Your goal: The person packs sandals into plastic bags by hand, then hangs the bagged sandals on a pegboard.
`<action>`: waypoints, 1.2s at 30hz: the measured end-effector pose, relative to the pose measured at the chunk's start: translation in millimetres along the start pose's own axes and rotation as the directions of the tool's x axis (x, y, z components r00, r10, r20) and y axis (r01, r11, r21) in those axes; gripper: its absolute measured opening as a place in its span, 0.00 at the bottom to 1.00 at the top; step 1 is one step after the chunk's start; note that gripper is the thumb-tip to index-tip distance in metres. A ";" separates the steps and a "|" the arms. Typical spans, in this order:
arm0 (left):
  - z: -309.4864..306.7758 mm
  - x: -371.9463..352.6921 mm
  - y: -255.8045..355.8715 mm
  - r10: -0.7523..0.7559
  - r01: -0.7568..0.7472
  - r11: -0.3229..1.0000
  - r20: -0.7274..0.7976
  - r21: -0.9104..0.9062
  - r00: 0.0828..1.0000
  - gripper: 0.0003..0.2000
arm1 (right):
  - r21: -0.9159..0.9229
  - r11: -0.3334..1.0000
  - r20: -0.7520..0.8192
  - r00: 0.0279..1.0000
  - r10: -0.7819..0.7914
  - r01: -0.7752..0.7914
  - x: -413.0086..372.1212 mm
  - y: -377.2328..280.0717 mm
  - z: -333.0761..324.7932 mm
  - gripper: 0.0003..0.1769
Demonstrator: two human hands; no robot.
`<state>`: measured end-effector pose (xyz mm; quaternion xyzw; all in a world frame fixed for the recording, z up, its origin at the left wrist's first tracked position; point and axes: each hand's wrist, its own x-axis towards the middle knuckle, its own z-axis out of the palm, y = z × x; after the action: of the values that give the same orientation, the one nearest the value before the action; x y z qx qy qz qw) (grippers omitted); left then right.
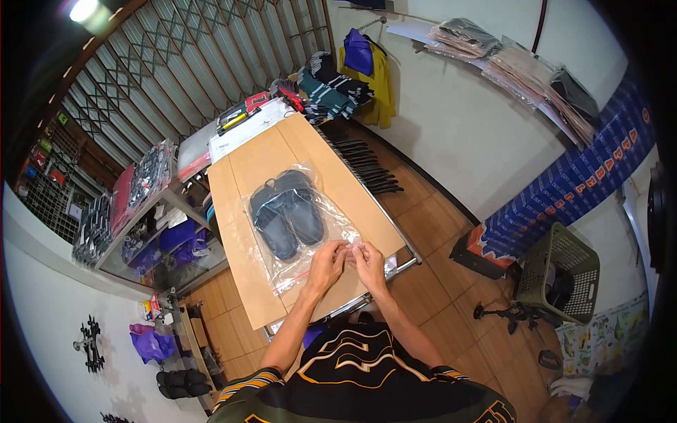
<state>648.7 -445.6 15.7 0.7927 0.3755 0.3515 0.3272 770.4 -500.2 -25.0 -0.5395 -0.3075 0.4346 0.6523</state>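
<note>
On the brown tabletop (285,144), a pair of dark sandals (308,218) lies inside a clear bag (336,227); the left hand (327,264) and right hand (369,263), side by side, pinch its near edge by the right corner, fingertips nearly closed.

White wall (458,134) and lattice gate (183,60) border tiled floor (444,282).

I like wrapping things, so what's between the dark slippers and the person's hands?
In the head view, a loose stretch of the clear plastic bag lies between the dark slippers and both the left hand and the right hand.
</note>
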 end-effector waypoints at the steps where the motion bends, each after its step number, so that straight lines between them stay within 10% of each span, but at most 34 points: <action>1: 1.0 0.3 -1.6 0.058 -0.058 0.998 -0.022 0.023 0.998 0.07 | -0.002 1.000 0.000 1.000 0.013 -0.013 0.2 -0.2 -0.1 0.07; 27: -22.6 8.3 -0.1 0.115 -0.114 0.976 0.004 0.184 0.993 0.05 | -0.225 0.971 -0.078 0.992 -0.102 0.082 -0.7 13.9 5.9 0.06; 36: -28.3 -11.6 0.4 -0.085 0.086 0.996 -0.031 0.033 0.996 0.08 | -0.270 0.957 -0.050 0.992 -0.119 0.102 0.0 21.7 6.9 0.18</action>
<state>620.7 -448.2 27.6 0.7760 0.4201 0.3423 0.3227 759.3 -496.3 -44.5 -0.6185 -0.3713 0.3341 0.6066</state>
